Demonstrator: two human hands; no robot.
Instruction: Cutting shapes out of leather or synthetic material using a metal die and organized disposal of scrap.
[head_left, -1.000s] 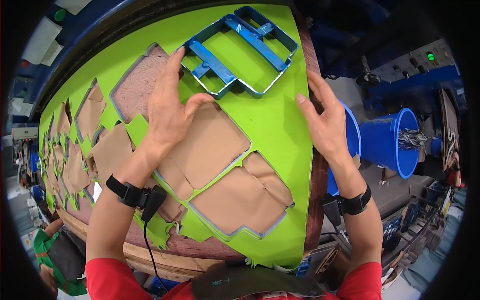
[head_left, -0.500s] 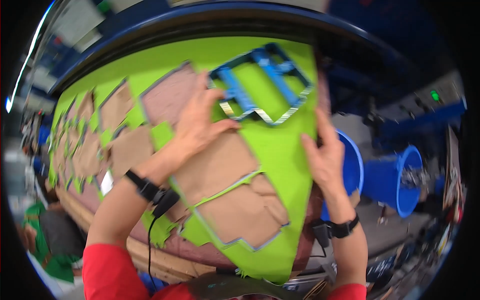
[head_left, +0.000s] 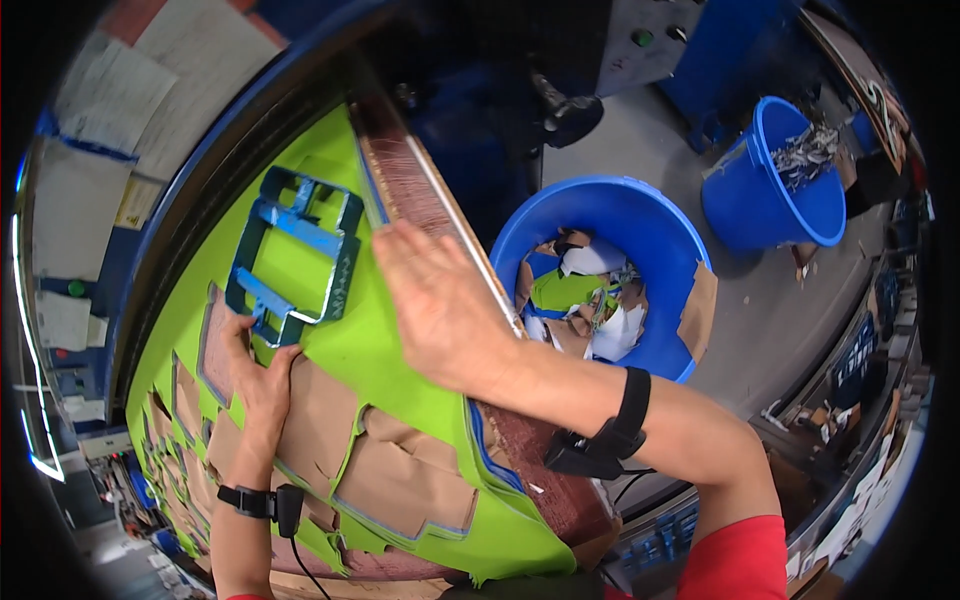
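A blue metal cutting die (head_left: 300,232), an open frame with crossbars, rests on bright green sheet material (head_left: 340,375). My left hand (head_left: 262,385) is at the die's near end, with the thumb and forefinger spread around its corner and touching it. My right hand (head_left: 440,310) lies flat along the sheet's right edge, fingers stretched out and holding nothing. Below the die, cut-out gaps in the green sheet bare brown paper-like layers (head_left: 400,470). Stacked layer edges (head_left: 490,450) show below my right forearm.
Right of the table's worn reddish edge (head_left: 440,190) stands a blue bin (head_left: 610,195) filled with green, white and brown scraps. A second blue bin (head_left: 740,200) with grey strips is farther off. A dark machine beam (head_left: 215,200) runs along the table's far left side.
The view has swung to the right, bringing the bins nearer the middle. My right hand has gone from a spread thumb at the edge to lying flat on it. My left hand remains at the die.
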